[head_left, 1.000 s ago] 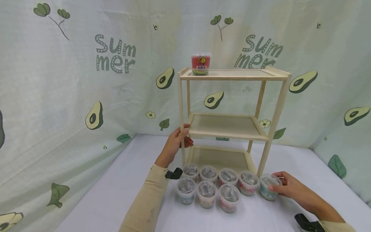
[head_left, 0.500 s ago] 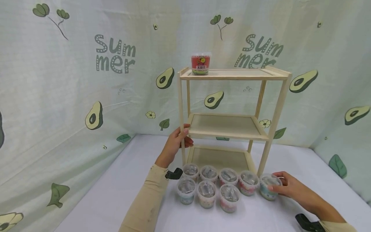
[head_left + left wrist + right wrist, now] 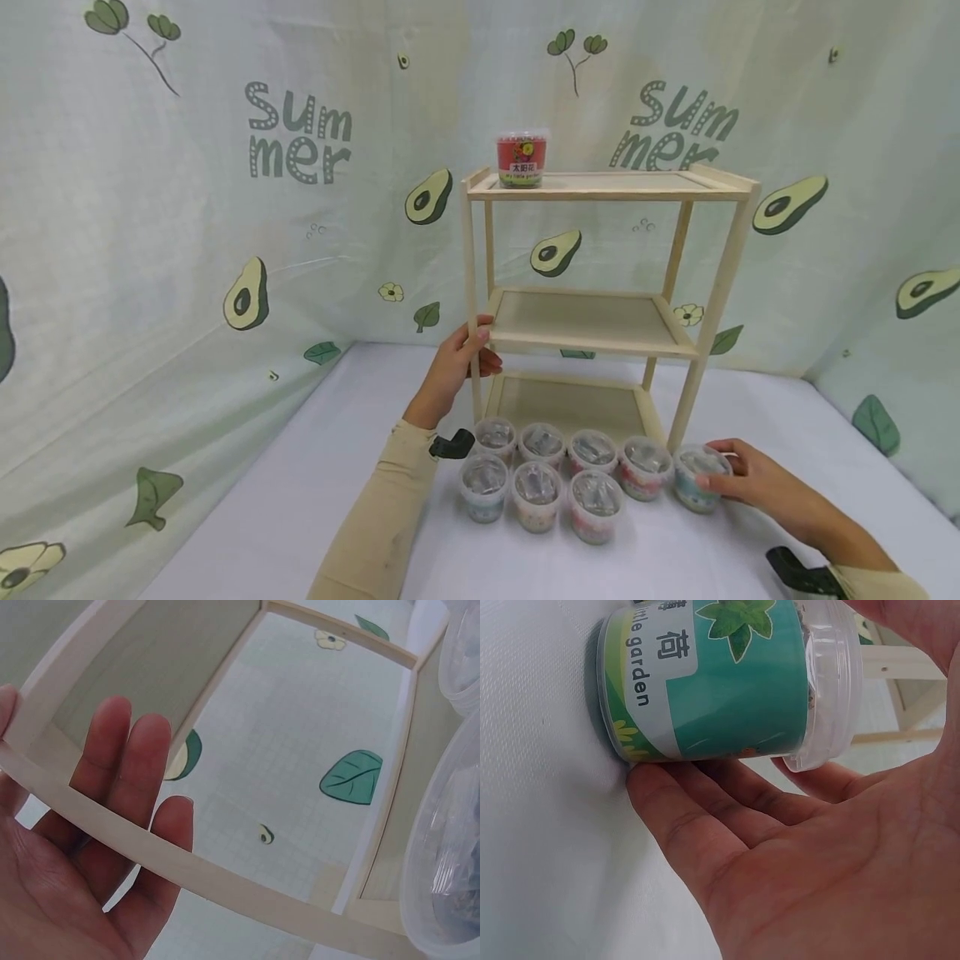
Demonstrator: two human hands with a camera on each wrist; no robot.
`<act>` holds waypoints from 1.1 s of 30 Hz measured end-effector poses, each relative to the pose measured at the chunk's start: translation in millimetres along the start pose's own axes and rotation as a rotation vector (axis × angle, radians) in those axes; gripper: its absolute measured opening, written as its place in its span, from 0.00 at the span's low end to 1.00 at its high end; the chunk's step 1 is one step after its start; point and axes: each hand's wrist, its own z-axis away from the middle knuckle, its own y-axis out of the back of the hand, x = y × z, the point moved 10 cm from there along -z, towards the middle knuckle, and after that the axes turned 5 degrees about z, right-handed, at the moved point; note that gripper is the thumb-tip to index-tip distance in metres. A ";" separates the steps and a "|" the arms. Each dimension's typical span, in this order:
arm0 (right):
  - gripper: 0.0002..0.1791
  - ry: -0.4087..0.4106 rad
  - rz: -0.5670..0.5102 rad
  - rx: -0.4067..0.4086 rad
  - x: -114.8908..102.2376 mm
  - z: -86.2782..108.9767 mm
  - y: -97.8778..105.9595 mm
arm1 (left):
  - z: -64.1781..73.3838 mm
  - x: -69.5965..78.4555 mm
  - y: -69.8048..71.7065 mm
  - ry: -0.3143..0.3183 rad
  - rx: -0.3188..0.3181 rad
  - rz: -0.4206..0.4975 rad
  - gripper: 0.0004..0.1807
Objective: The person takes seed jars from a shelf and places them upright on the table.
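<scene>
My left hand (image 3: 448,371) holds the left front post (image 3: 468,250) of a three-tier wooden shelf rack (image 3: 600,346). In the left wrist view its fingers (image 3: 142,765) pass behind the post. At the rack's right front leg, my right hand (image 3: 772,483) grips a clear-lidded plastic tub (image 3: 693,487), thumb on one side and fingers on the other. The right wrist view shows that tub's teal label (image 3: 735,690) with green leaves and the words "little garden". It stands on the white table.
Several similar tubs (image 3: 536,500) stand in two rows before the rack, some with pink labels. A red-labelled tub (image 3: 521,162) sits on the top shelf's left end. Behind hangs a patterned curtain (image 3: 300,233); the white tabletop (image 3: 300,508) extends left.
The head view has tilted slightly, so the scene sits a little higher. Both hands keep their hold; the tubs have not visibly moved.
</scene>
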 end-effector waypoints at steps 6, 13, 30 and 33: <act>0.41 0.030 -0.005 -0.007 -2.6 1.8 2.2 | -2.5 0.8 -1.6 0.000 -0.012 0.003 0.24; 0.39 0.047 -0.060 -0.025 -4.7 -0.1 0.1 | -2.7 3.8 1.3 -0.011 0.005 -0.001 0.23; 0.43 -0.026 -0.055 -0.021 2.4 -2.6 -5.1 | -2.0 0.0 -0.1 -0.003 -0.007 0.010 0.24; 0.44 -0.042 -0.051 -0.018 3.3 -3.2 -4.7 | -2.3 0.3 -0.1 -0.005 -0.009 0.011 0.24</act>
